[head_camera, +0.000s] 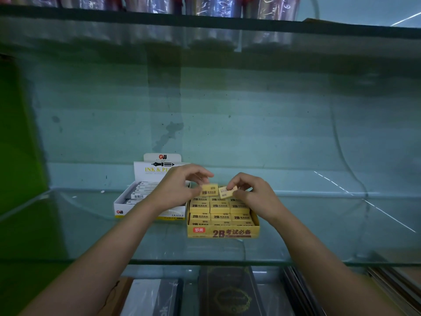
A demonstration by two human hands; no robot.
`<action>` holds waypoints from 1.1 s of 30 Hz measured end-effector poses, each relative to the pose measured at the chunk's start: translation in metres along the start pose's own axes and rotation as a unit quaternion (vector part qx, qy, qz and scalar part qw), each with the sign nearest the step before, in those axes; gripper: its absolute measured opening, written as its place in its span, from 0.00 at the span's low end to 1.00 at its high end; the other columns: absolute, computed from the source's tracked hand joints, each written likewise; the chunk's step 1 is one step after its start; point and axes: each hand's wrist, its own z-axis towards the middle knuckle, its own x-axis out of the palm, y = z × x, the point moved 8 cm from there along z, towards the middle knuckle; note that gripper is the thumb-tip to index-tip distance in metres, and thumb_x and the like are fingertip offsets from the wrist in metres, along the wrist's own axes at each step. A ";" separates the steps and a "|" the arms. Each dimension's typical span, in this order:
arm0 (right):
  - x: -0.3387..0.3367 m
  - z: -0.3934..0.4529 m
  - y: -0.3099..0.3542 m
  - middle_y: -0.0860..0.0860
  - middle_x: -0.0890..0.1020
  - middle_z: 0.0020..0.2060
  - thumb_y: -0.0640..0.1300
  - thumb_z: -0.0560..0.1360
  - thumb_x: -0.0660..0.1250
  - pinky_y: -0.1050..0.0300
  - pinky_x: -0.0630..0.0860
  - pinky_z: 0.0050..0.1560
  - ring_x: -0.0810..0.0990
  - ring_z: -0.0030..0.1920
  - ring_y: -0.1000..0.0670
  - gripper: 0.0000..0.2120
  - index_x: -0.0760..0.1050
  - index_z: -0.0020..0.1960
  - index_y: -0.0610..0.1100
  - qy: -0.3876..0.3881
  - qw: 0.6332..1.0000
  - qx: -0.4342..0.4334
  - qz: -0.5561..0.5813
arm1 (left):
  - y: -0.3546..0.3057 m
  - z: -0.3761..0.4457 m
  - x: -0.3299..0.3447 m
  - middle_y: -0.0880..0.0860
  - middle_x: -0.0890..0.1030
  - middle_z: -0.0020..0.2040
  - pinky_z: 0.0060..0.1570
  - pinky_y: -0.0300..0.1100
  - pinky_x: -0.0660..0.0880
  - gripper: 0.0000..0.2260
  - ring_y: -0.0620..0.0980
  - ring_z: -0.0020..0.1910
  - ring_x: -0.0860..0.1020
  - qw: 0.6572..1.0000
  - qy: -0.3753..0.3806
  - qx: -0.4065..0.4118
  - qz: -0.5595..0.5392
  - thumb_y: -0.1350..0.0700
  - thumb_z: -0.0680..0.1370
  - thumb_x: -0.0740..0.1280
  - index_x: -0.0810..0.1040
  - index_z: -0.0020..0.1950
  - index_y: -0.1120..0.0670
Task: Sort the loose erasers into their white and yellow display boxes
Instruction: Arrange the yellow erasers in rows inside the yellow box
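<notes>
**Two yellow erasers in hand, back row of yellow box is the tight spot**

Status: my left hand (176, 187) pinches one yellow eraser (209, 189) between thumb and fingertips. My right hand (249, 195) pinches a second yellow eraser (227, 191), tilted, one corner up. Both hover over the far end of the yellow box (223, 232), just above the back row. The two erasers are nearly touching each other.

Risks as I see them:
- Box looks close to full. Front rows are packed label-up, so the remaining slots at the back are likely snug. Pushing an eraser in crooked could lift or tip its neighbours.
- My tilted right-hand eraser needs levelling first, or it wedges on a corner.
- Both hands converge on the same small area; fingers may bump and knock one eraser loose. If dropped, it could go behind the box on the glass shelf (319, 224).
- The box is light card on smooth glass; pressing down at the far end may slide it back.

Around:
- White box (150, 210) sits just left of the yellow one, touching or nearly so, with dark-sleeved erasers inside. My left forearm crosses over its front right corner, so part of it is hidden.
- No loose erasers visible on the shelf.
- Wrapped rolls on the shelf above, books under the glass. Neither is in the way.
</notes>
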 end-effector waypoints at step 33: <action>0.003 0.004 -0.007 0.53 0.77 0.42 0.39 0.72 0.66 0.60 0.72 0.50 0.74 0.44 0.54 0.10 0.76 0.53 0.47 0.011 0.997 0.016 -0.071 | 0.015 0.002 0.011 0.50 0.78 0.48 0.51 0.38 0.73 0.16 0.45 0.47 0.78 0.994 0.049 -0.060 0.072 0.65 0.70 0.68 0.77 0.55 0.50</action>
